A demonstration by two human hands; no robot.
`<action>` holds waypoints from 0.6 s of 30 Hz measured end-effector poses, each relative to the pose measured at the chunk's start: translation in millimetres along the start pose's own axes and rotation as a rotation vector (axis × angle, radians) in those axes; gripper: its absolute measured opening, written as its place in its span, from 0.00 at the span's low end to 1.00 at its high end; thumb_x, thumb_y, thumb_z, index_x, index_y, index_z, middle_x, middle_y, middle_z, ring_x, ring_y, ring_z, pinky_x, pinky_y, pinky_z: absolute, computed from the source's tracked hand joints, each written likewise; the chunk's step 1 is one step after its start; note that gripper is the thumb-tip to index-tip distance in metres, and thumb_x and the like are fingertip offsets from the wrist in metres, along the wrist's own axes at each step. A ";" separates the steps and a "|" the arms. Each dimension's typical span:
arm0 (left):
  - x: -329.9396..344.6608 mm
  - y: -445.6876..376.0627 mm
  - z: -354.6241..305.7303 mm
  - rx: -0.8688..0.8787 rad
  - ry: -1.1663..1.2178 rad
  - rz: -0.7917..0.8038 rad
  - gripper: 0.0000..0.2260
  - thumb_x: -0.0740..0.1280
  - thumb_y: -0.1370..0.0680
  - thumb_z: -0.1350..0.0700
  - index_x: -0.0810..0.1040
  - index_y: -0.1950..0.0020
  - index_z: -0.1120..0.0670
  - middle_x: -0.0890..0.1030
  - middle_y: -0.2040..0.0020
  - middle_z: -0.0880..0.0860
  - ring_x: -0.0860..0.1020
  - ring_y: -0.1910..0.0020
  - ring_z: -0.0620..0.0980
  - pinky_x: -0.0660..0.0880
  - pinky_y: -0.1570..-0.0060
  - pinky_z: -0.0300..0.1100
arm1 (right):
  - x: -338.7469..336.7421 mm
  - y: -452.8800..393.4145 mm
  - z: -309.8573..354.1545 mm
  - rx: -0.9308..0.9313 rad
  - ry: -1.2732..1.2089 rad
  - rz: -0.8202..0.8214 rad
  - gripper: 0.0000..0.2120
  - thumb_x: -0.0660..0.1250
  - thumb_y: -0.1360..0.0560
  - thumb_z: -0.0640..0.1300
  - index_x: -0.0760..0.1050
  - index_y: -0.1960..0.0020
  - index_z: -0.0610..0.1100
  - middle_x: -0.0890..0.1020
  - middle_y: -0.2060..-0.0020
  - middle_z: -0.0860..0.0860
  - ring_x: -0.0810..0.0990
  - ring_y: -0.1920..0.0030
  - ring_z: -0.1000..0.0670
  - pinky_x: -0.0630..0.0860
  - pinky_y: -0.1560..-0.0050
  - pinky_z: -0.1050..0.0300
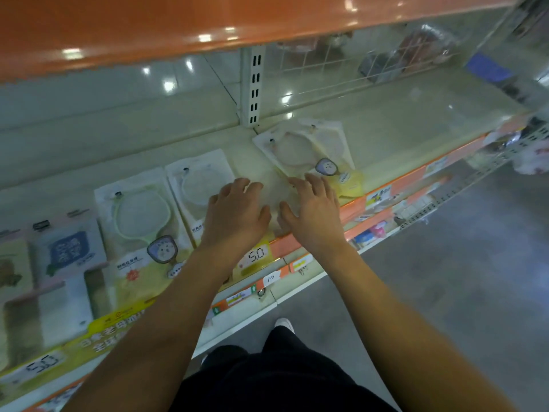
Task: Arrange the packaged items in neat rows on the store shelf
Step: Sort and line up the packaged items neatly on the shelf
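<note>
hands flat and open, left (237,209) and right (312,208), atop a pale packet (271,190) on the shelf (401,129)

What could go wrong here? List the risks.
1. The package under both hands lies near the shelf's front edge; a push from the left hand or right hand might slide it off.
2. The tilted package behind overlaps it and may shift further askew.

Flat on the cream shelf (386,138): green-ringed pack (139,233) at left, white pack (197,179) beside it, a pale blurred pack (274,188) next, tilted pack (309,150) rightmost, overlapping another.
</note>
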State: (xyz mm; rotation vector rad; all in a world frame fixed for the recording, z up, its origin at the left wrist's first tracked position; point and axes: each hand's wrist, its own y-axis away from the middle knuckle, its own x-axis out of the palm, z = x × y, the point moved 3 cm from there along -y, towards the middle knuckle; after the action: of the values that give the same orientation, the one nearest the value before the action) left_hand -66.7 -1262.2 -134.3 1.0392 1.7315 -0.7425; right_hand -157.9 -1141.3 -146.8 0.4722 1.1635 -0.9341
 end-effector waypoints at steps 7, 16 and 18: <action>2.5 -22.0 -21.4 -0.091 -0.073 -0.013 0.20 0.60 0.21 0.47 0.68 0.30 0.51 0.69 0.32 0.52 0.68 0.33 0.55 0.66 0.37 0.51 | 2.5 -39.7 -22.1 -0.078 0.072 0.033 0.29 0.65 0.26 0.57 0.67 0.28 0.51 0.62 0.25 0.43 0.54 0.24 0.34 0.53 0.26 0.36; 9.5 -35.6 -40.8 -0.212 -0.126 -0.027 0.20 0.60 0.21 0.46 0.67 0.30 0.50 0.68 0.31 0.52 0.68 0.33 0.55 0.66 0.38 0.51 | 2.2 -87.8 -45.4 -0.136 0.103 0.279 0.27 0.63 0.23 0.54 0.58 0.26 0.59 0.43 0.21 0.47 0.38 0.23 0.37 0.42 0.24 0.36; 12.7 -35.8 -43.4 -0.247 -0.122 -0.024 0.21 0.59 0.21 0.46 0.67 0.29 0.49 0.68 0.31 0.51 0.67 0.32 0.55 0.65 0.38 0.50 | 3.9 -91.6 -49.2 -0.150 0.108 0.303 0.27 0.63 0.24 0.55 0.58 0.27 0.59 0.44 0.21 0.46 0.42 0.23 0.36 0.47 0.25 0.35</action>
State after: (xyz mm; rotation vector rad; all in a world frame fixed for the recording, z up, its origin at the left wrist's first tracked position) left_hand -118.9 -1238.3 -129.4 0.7902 1.6834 -0.5765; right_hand -260.3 -1157.2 -155.4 0.5649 1.2098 -0.5612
